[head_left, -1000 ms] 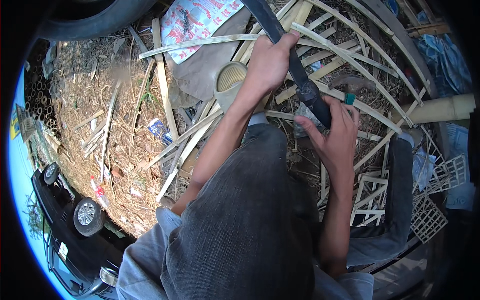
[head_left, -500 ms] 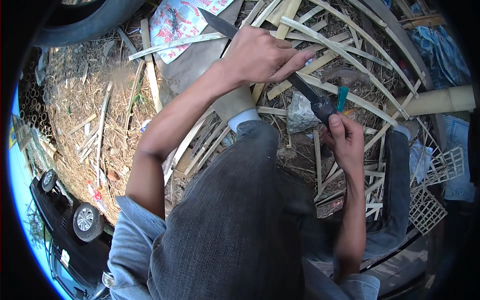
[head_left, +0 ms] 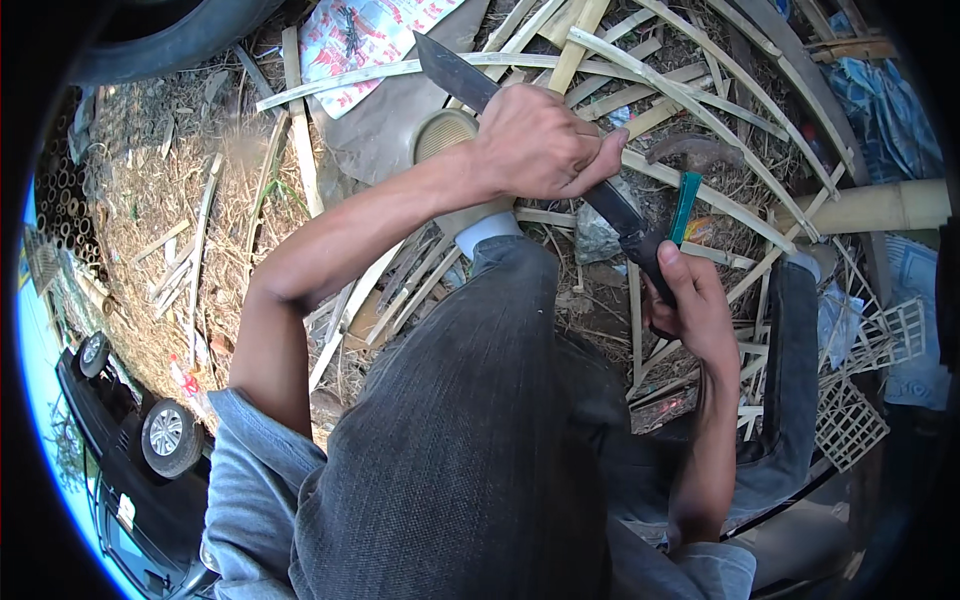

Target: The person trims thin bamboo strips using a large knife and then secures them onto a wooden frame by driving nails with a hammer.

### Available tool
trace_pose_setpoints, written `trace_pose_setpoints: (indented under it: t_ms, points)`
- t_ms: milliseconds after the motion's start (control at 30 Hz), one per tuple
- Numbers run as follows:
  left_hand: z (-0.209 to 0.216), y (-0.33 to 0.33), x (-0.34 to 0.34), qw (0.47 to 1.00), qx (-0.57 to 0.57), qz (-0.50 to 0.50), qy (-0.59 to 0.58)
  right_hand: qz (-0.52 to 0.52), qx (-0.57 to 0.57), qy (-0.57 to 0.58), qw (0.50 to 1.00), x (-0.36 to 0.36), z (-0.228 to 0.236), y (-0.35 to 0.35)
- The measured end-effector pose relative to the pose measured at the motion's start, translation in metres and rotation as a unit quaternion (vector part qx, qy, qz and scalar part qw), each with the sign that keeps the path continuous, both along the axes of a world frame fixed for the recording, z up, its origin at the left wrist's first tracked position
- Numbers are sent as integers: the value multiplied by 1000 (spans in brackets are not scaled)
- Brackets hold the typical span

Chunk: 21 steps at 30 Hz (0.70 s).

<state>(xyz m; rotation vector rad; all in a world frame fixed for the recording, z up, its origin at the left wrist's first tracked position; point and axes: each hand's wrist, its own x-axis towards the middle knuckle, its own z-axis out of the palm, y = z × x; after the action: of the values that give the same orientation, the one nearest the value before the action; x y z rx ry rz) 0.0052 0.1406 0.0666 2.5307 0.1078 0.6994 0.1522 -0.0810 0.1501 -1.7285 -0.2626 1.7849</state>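
Note:
A long dark knife slants from upper left to lower right between my hands, its broad pointed tip at the upper left. My left hand is closed around the middle of the blade, the thumb pointing right. My right hand grips the knife's black handle, with the thumb along its top. A flat green strip stands up just beside the handle, above my right thumb; I cannot tell whether that hand holds it too. Below the blade, a grey stone lies on the ground.
Pale bamboo strips lie crisscross over the ground ahead and right. A curved rusty blade lies among them. Further right are a bamboo pole and a woven lattice. A tyre is at upper left, a dark vehicle at lower left.
Both hands and the knife have shifted slightly right and downward. My left elbow has swung a little to the left. More of the green strip and of the footwear under my left arm shows.

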Motion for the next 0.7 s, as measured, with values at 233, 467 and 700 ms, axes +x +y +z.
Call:
trace_pose_setpoints:
  t_ms: [233,467,700]
  points:
    - [6,-16,-13,998,-39,56,4,52,6,-143,988,-13,16,15]
    - [-10,-32,-26,982,-95,160,33,106,-82,-128,983,-13,31,31]
    - [-8,-35,-43,986,-132,91,44,143,-112,-85,980,-20,35,43]
